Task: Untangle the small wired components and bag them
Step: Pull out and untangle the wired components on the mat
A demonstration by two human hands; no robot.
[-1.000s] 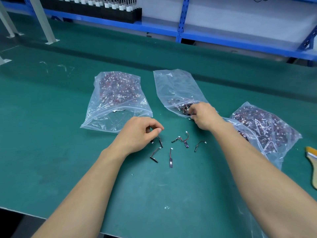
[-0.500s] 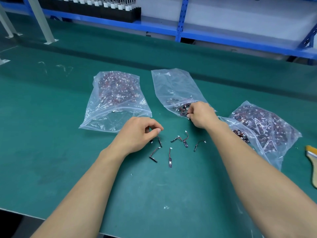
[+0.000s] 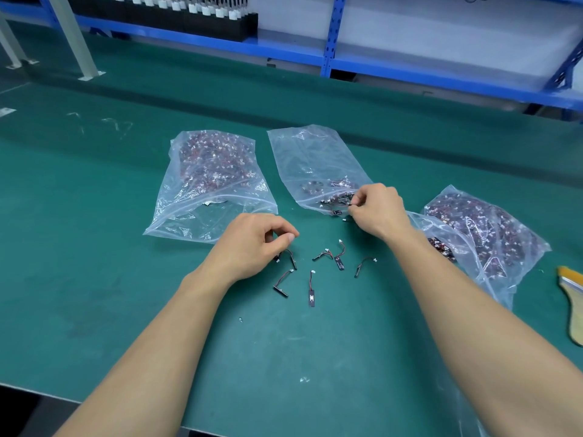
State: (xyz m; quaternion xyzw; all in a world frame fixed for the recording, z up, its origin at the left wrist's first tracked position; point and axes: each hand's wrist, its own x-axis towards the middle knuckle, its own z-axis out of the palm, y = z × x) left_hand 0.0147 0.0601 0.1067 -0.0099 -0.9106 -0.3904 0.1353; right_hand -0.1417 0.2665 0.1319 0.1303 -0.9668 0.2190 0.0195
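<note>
Several small wired components [image 3: 328,266] lie loose on the green table between my hands, each a dark strip with a short wire and white plug. My left hand [image 3: 252,244] sits at their left with fingers curled, thumb against fingertips; whether it holds the component [image 3: 291,258] under its fingertips is hidden. My right hand [image 3: 377,208] pinches a tangled clump of components [image 3: 336,201] at the mouth of the middle clear bag [image 3: 310,165], which is nearly empty.
A full clear bag [image 3: 209,184] lies to the left and another full bag [image 3: 482,228] to the right, with a further bag [image 3: 441,244] under my right forearm. A brush [image 3: 572,298] lies at the right edge. Blue shelving [image 3: 331,55] lines the back.
My right hand has shifted slightly up and left at the middle bag's mouth, working the clump. My left hand has stayed in place.
</note>
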